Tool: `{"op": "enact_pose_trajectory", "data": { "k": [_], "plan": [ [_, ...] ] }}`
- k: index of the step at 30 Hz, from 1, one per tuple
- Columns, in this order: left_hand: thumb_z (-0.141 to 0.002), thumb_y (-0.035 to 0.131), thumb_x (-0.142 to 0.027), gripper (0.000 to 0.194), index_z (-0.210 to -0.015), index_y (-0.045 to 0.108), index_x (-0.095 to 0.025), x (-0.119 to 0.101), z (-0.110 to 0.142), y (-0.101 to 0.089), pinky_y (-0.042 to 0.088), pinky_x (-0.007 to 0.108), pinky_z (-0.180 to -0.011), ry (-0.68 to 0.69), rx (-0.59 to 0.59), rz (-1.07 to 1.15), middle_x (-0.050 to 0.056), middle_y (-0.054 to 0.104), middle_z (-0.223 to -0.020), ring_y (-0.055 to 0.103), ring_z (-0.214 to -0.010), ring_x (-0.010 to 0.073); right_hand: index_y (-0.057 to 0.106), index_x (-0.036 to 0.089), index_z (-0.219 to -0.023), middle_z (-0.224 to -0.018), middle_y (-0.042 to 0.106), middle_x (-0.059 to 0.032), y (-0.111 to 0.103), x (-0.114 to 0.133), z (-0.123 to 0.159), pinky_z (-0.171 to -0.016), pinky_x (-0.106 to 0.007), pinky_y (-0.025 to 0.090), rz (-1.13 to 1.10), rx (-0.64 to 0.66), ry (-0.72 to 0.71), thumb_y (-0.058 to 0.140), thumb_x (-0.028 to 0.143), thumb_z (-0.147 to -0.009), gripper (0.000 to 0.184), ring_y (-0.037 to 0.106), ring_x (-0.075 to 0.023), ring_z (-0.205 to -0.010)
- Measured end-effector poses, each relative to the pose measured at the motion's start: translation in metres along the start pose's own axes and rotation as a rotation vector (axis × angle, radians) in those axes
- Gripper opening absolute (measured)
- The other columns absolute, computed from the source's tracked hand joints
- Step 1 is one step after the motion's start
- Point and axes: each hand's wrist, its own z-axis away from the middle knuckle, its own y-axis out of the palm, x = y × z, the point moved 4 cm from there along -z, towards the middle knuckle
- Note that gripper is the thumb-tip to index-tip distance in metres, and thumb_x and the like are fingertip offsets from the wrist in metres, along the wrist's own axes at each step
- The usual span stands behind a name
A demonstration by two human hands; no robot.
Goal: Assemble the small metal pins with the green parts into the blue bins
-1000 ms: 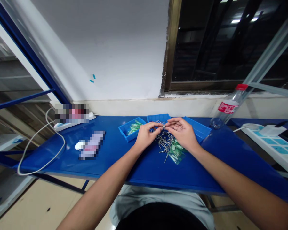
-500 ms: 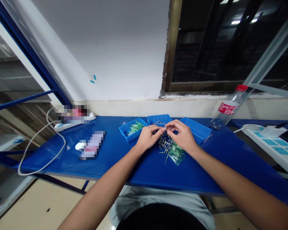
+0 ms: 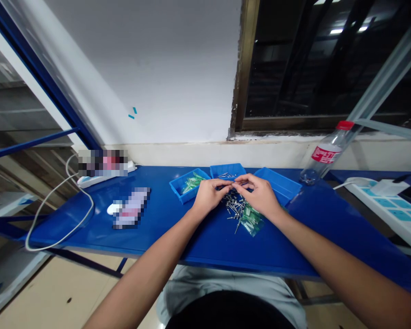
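Observation:
My left hand (image 3: 210, 194) and my right hand (image 3: 255, 192) meet at the fingertips above a heap of small metal screw-like pieces (image 3: 235, 208). Both are closed in a pinch; whatever is between the fingers is too small to make out. Under my right wrist, green-and-clear plastic packets (image 3: 251, 221) lie against the heap. Beyond my left hand stands a blue tray with green packets (image 3: 183, 197). A second blue tray (image 3: 228, 170) behind the hands has a few metal pieces in it. The third blue tray (image 3: 284, 186) is partly covered by my right hand.
A plastic bottle with a red cap (image 3: 325, 155) leans at the back right, near a white power strip (image 3: 390, 205). To the left lie a blurred-out flat object (image 3: 133, 208), a small white item (image 3: 114, 209) and a looping white cable (image 3: 34, 219). The blue table (image 3: 157, 233) ends near my lap.
My fingertips have shifted slightly, with the right thumb and fingers now lower and nearer the left ones. Trays and heap look the same.

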Motion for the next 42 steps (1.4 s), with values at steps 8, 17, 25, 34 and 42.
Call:
{"op": "enact_pose_trajectory", "data": {
  "k": [8,17,25,34,42],
  "plan": [
    [-0.087,0.079,-0.024,0.025,-0.111,0.076,-0.015,0.006,-0.003,0.004,0.063,0.038,-0.091,-0.074,-0.019,0.319,0.01,0.082,-0.104,0.078,-0.095,0.0222,0.071,0.021,-0.103,-0.101,0.077,-0.0084,0.001,-0.012,-0.001,-0.087,-0.04,0.063,-0.214,0.034,0.099,0.079,0.038,-0.085,0.026,0.074,-0.0226,-0.093],
    [-0.081,0.086,-0.027,0.036,-0.11,0.073,-0.012,0.003,-0.003,0.006,0.061,0.044,-0.101,-0.119,0.02,0.58,0.014,0.08,-0.106,0.078,-0.098,0.0225,0.069,0.021,-0.103,-0.103,0.076,-0.0077,-0.003,-0.009,-0.001,-0.087,-0.039,0.063,-0.274,-0.048,0.044,0.082,0.037,-0.084,0.028,0.074,-0.0217,-0.091],
    [-0.079,0.088,-0.03,0.038,-0.109,0.073,-0.012,0.005,-0.003,0.007,0.061,0.044,-0.1,-0.15,0.028,0.611,0.014,0.08,-0.104,0.077,-0.096,0.0223,0.069,0.022,-0.11,-0.102,0.076,-0.0065,-0.006,-0.001,0.001,-0.081,-0.038,0.063,-0.105,-0.05,-0.053,0.075,0.032,-0.089,0.024,0.074,-0.0207,-0.084],
    [-0.09,0.077,-0.037,0.03,-0.11,0.074,-0.015,0.003,0.0,0.009,0.061,0.04,-0.095,-0.073,0.092,0.379,0.012,0.08,-0.107,0.078,-0.097,0.0231,0.073,0.025,-0.113,-0.106,0.071,-0.0085,-0.012,0.024,-0.001,-0.082,-0.038,0.058,0.291,0.02,-0.241,0.055,0.025,-0.098,0.023,0.068,-0.0234,-0.09],
    [-0.086,0.08,-0.049,0.051,-0.128,0.074,-0.023,-0.025,0.013,0.021,0.046,0.048,-0.116,0.312,0.419,-0.075,0.014,0.069,-0.138,0.065,-0.13,0.0316,0.073,0.018,-0.104,-0.098,0.075,-0.0159,-0.05,-0.014,-0.011,-0.085,-0.042,0.049,0.984,-0.022,-0.039,0.05,0.034,-0.101,0.028,0.064,-0.0335,-0.101]
  ]
}}
